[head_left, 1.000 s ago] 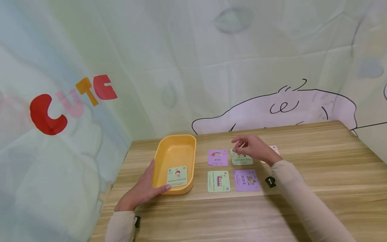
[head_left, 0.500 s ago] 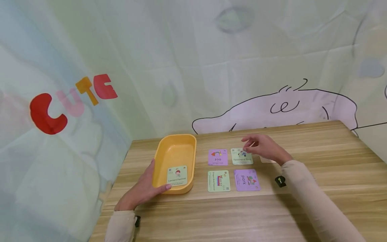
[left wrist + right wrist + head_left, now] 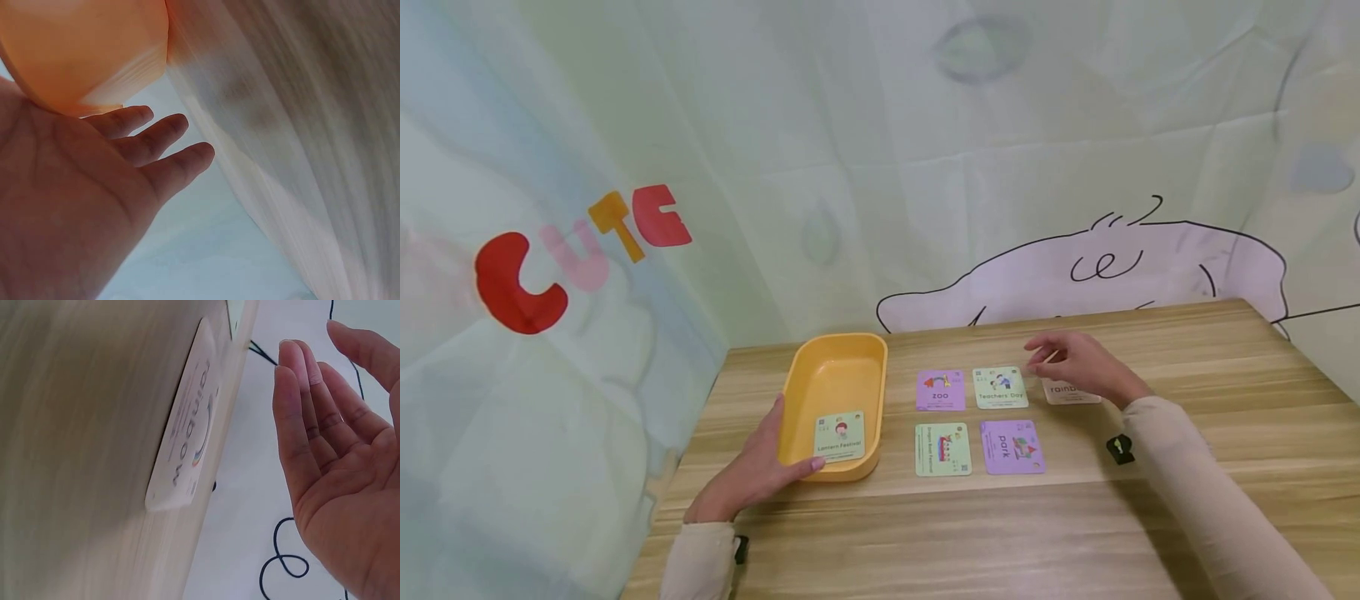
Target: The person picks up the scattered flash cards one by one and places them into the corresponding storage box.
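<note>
My left hand [image 3: 756, 462] holds the near left corner of a yellow plastic tray [image 3: 882, 392], with the thumb over its near rim and the fingers along the left outer side. In the left wrist view those fingers look fairly straight. A green "Lantern Festival" card [image 3: 839, 435] lies inside the tray. My right hand [image 3: 1078, 362] hovers over a pale "rainbow" card [image 3: 1071, 395], covering its upper part. The right wrist view shows that hand's fingers loosely bent with nothing between them, apart from the rainbow card [image 3: 184, 431] flat on the table.
Left of the rainbow card lie a purple "zoo" card [image 3: 940, 390] and a green "Teachers' Day" card [image 3: 1000, 387]. Nearer are a green "Dragon Boat Festival" card [image 3: 943, 450] and a purple "park" card [image 3: 1012, 447]. A printed curtain [image 3: 820, 183] hangs behind the wooden table [image 3: 985, 533].
My right hand has moved right, off the Teachers' Day card and over the rainbow card. The left hand and the tray have stayed in place.
</note>
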`<control>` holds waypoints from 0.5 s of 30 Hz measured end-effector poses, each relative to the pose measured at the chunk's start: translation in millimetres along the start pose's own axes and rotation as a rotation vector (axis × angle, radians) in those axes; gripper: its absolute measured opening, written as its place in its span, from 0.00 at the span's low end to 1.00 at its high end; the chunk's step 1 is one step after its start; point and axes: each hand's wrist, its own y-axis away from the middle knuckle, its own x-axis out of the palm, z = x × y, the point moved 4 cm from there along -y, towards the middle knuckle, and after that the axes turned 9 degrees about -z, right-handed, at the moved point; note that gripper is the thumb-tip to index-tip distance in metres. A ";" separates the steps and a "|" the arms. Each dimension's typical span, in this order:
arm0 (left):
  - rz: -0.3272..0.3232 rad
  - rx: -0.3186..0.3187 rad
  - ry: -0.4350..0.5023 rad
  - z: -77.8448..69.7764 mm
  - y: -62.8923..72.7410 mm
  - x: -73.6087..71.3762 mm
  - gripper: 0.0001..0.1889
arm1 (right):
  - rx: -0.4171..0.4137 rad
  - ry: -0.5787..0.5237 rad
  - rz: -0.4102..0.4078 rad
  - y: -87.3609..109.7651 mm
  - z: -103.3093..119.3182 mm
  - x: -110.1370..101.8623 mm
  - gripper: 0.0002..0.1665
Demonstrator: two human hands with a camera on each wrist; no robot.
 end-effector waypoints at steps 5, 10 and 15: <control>0.000 0.012 0.022 -1.5 -0.7 -0.2 0.57 | 0.011 0.022 0.003 2.9 -6.3 -7.4 0.25; 0.001 -0.009 0.005 -1.6 1.0 -0.8 0.59 | 0.015 0.049 -0.005 4.0 -12.0 -14.2 0.25; 0.001 -0.018 -0.007 -2.0 1.7 -1.0 0.60 | 0.003 0.058 -0.018 4.2 -17.5 -18.7 0.23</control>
